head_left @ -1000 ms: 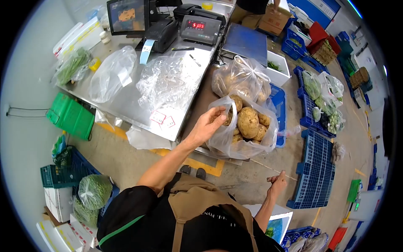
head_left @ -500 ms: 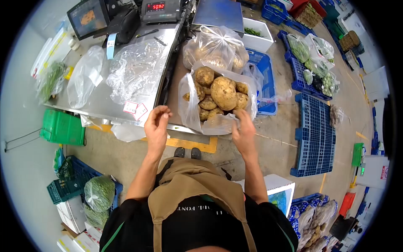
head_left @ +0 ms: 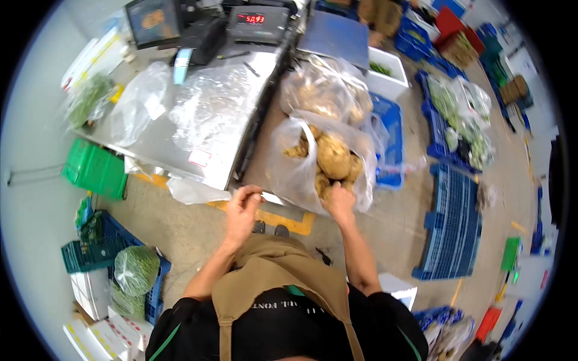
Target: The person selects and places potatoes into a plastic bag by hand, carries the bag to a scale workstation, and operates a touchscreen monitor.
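Observation:
An open clear plastic bag (head_left: 283,157) of potatoes (head_left: 333,155) stands on the brown platform beside the steel table. My right hand (head_left: 339,201) is at the bag's near edge, its fingers closed at the lower potatoes; what they grip is blurred. Left of the bag, my left hand (head_left: 244,207) is raised near the table corner, fingers bent and partly apart, with nothing seen in it. Behind the open bag sits a tied bag of potatoes (head_left: 325,90). The scale display (head_left: 257,24) shows red digits.
The steel table (head_left: 162,147) holds crumpled plastic film (head_left: 211,105), a plastic bag (head_left: 139,105) and bagged greens (head_left: 89,103). A blue crate (head_left: 388,141) is right of the potatoes. Farther right lies a blue pallet (head_left: 450,225). A person (head_left: 379,18) is partly visible at the top.
My right hand, lowered at my side a second ago, is now at the bag's near edge. My left hand has left the bag and moved down and left. The view has shifted.

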Demonstrator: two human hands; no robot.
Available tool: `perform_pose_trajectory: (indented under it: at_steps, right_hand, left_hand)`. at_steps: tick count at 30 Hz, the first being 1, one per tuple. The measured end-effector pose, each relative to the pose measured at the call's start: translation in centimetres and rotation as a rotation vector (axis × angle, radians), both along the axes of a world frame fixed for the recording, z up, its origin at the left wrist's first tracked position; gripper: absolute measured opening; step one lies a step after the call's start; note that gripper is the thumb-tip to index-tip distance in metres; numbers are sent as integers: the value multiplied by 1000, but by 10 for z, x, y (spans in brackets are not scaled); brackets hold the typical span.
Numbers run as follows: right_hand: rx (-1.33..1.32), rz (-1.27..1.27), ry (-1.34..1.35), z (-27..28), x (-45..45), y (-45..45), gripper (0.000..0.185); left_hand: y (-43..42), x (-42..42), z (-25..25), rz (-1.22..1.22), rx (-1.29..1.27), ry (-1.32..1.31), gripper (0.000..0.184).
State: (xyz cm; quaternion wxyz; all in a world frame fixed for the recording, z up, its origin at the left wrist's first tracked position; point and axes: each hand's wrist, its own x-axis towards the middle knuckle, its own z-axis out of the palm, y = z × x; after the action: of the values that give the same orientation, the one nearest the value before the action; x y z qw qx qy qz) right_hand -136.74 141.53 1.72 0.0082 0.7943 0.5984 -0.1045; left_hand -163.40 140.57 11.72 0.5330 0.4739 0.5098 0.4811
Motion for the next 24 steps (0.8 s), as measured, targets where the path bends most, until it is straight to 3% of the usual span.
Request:
perform_pose_trajectory:
  at_steps: [2,4,6,9,12,13,16,22,24]
  right_hand:
    - [126,24,31,6,-1,-7,53]
    - [565,148,111,30,-4,-10,54]
    - [590,57,443,88,-14,-9,56]
    - [766,-21,660,130,-14,-17,66]
    - [882,-30,1247,167,-34,-26,77]
    - [877,142,1195,170,-34,-29,84]
    - [748,309,1295,187,-72,-20,80]
    - [348,269,1084,166,-171,52,77]
    - [390,274,956,139,-202,85,75]
  left_hand:
    - [2,6,5,7,-30,-41,12]
    - [7,5,-4,-41,7,-6,13]
    - [9,7,-1,-46,-4,-29,16]
    - [13,9,5,-81,-43,-32,18]
    - [17,7,2,-69,-5,-49,18]
    - [18,5,0,-67,-14,-60,18]
    - [24,-9,-6,-57,-32,-85,18]
    - [38,-60,-1,15,-74,-83,17]
    - [46,-87,-6,44,-96,-109,17]
